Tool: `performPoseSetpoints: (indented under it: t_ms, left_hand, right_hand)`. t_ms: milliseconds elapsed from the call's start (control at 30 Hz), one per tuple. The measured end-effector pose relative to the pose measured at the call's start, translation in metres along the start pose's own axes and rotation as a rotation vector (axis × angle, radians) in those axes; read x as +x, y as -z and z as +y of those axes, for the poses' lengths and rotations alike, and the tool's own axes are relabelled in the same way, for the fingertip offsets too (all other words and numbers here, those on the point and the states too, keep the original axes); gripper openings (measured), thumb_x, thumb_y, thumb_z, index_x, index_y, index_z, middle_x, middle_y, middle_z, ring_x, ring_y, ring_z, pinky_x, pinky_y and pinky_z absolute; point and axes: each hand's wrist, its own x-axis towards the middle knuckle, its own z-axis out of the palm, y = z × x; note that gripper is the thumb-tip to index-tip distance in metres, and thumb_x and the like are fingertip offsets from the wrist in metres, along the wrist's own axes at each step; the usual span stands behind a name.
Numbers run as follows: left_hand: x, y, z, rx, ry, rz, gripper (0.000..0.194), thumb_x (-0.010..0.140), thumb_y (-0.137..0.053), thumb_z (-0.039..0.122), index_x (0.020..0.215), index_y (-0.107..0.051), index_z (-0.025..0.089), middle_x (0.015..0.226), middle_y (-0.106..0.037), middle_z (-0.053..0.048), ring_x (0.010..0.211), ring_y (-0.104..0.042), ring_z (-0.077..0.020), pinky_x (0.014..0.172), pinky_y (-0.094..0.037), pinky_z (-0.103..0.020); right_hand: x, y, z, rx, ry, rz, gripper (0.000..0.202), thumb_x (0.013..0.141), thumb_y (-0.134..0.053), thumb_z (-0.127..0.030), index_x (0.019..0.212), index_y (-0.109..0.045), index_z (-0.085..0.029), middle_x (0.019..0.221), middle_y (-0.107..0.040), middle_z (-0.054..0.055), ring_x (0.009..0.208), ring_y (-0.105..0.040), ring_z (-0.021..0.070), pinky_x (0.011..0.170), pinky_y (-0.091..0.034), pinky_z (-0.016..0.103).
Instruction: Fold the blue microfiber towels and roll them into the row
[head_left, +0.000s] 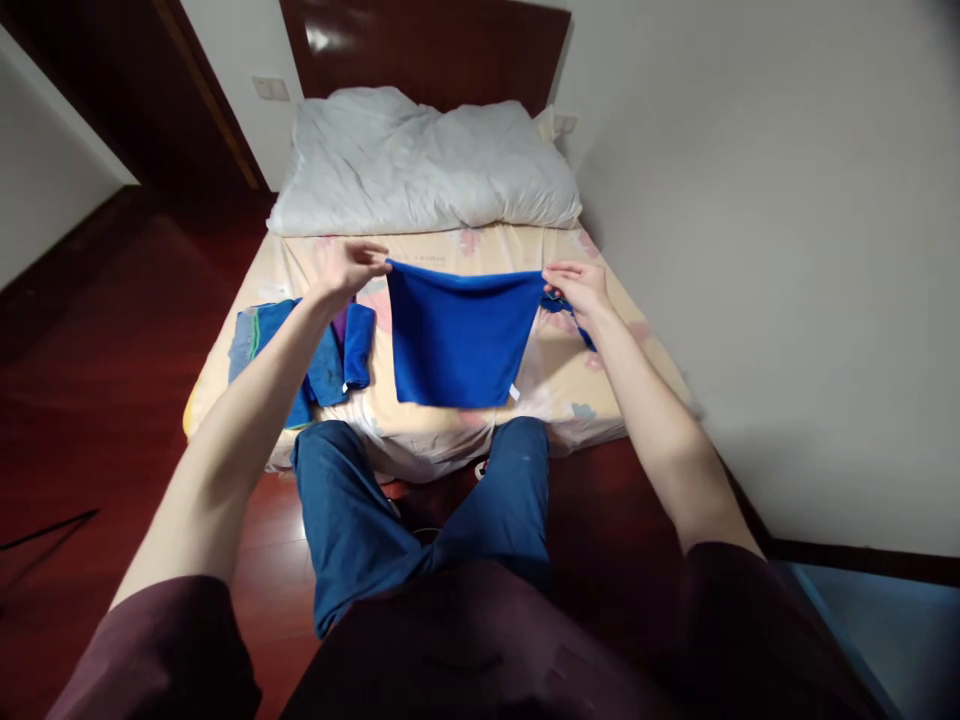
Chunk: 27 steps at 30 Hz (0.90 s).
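A blue towel (463, 340) hangs spread between my two hands above the bed, a small white tag at its lower right corner. My left hand (354, 268) pinches its upper left corner. At the upper right corner, my right hand (579, 288) grips the cloth between thumb and fingers. Several folded blue cloths (325, 372) lie on the bed to the left, partly hidden behind my left forearm. Another dark blue cloth (586, 334) lies crumpled by my right hand, mostly covered by it.
The bed (465, 440) has a pale flowered sheet and stands in front of my knees. A white folded quilt (427, 165) lies at its far end, against a dark wooden headboard (427, 50). A white wall (787, 250) runs along the right side.
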Motion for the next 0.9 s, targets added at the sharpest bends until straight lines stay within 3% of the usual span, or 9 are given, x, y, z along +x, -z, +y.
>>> performPoseSetpoints:
  t_ms: [133,200,267,333,433,533,633,733,900]
  left_hand:
    - [0.022,0.002,0.019,0.018,-0.161,0.075,0.046,0.071,-0.087,0.029,0.114,-0.072,0.02,0.096,-0.075,-0.008,0.1,-0.072,-0.0241,0.084,-0.06,-0.031]
    - [0.016,0.008,0.022,0.032,-0.192,0.091,0.051,0.074,-0.086,0.036,0.122,-0.071,0.024,0.106,-0.075,-0.007,0.111,-0.069,-0.0254,0.086,-0.058,-0.03]
    - [0.003,0.013,0.012,0.058,-0.179,0.098,0.056,0.075,-0.086,0.042,0.127,-0.07,0.025,0.113,-0.075,-0.007,0.117,-0.067,-0.026,0.087,-0.057,-0.029]
    - [-0.018,0.015,-0.013,0.115,-0.133,0.1,0.06,0.075,-0.086,0.045,0.129,-0.07,0.024,0.117,-0.075,-0.007,0.117,-0.066,-0.0263,0.088,-0.056,-0.028]
    - [-0.06,0.008,-0.077,0.285,-0.032,0.064,0.056,0.077,-0.082,0.044,0.127,-0.073,0.021,0.117,-0.076,-0.008,0.114,-0.067,-0.0276,0.091,-0.054,-0.029]
    - [-0.114,-0.009,-0.149,0.46,0.131,-0.053,0.051,0.079,-0.075,0.037,0.125,-0.073,0.018,0.106,-0.078,-0.008,0.105,-0.07,-0.0285,0.092,-0.053,-0.032]
    - [-0.165,-0.026,-0.203,0.496,0.41,-0.176,0.05,0.074,-0.077,0.032,0.121,-0.071,0.017,0.094,-0.079,-0.008,0.095,-0.074,-0.0296,0.083,-0.055,-0.032]
    - [-0.194,-0.036,-0.229,0.492,0.494,-0.189,0.037,0.079,-0.074,0.034,0.112,-0.069,0.019,0.094,-0.079,-0.009,0.098,-0.076,-0.0301,0.082,-0.056,-0.032]
    - [-0.192,-0.039,-0.239,0.43,0.516,-0.166,0.022,0.081,-0.071,0.037,0.095,-0.069,0.02,0.092,-0.079,-0.008,0.101,-0.075,-0.0287,0.087,-0.056,-0.031]
  right_hand:
    - [0.03,-0.011,-0.008,0.034,0.129,0.04,0.039,0.078,-0.091,-0.045,0.098,-0.072,-0.017,0.09,-0.075,0.006,0.088,-0.076,0.019,0.077,-0.064,0.031]
    - [0.03,-0.008,-0.007,0.034,0.187,0.05,0.04,0.08,-0.088,-0.047,0.102,-0.072,-0.018,0.097,-0.076,0.007,0.094,-0.075,0.0192,0.081,-0.063,0.032]
    - [0.02,-0.004,0.005,0.01,0.189,0.046,0.041,0.08,-0.087,-0.049,0.102,-0.071,-0.019,0.098,-0.076,0.007,0.094,-0.075,0.019,0.083,-0.062,0.032]
    - [-0.001,-0.003,0.03,-0.022,0.152,0.025,0.04,0.078,-0.088,-0.047,0.101,-0.071,-0.019,0.098,-0.076,0.007,0.093,-0.074,0.0186,0.085,-0.062,0.033]
    - [-0.052,-0.01,0.086,-0.068,0.013,-0.052,0.036,0.074,-0.088,-0.041,0.096,-0.071,-0.019,0.094,-0.077,0.006,0.088,-0.073,0.0181,0.086,-0.061,0.032]
    - [-0.116,-0.025,0.145,-0.101,-0.274,-0.178,0.028,0.07,-0.088,-0.031,0.082,-0.067,-0.019,0.078,-0.073,0.004,0.076,-0.07,0.0169,0.082,-0.059,0.031]
    - [-0.172,-0.041,0.19,-0.104,-0.538,-0.248,0.028,0.068,-0.089,-0.027,0.078,-0.064,-0.019,0.071,-0.073,0.003,0.07,-0.067,0.017,0.073,-0.058,0.029]
    - [-0.201,-0.048,0.214,-0.123,-0.654,-0.235,0.028,0.071,-0.089,-0.027,0.085,-0.067,-0.018,0.074,-0.076,0.004,0.067,-0.066,0.0169,0.067,-0.057,0.029]
    - [-0.199,-0.048,0.225,-0.155,-0.69,-0.198,0.017,0.075,-0.083,-0.019,0.089,-0.074,-0.015,0.078,-0.078,0.006,0.068,-0.065,0.0158,0.064,-0.053,0.025]
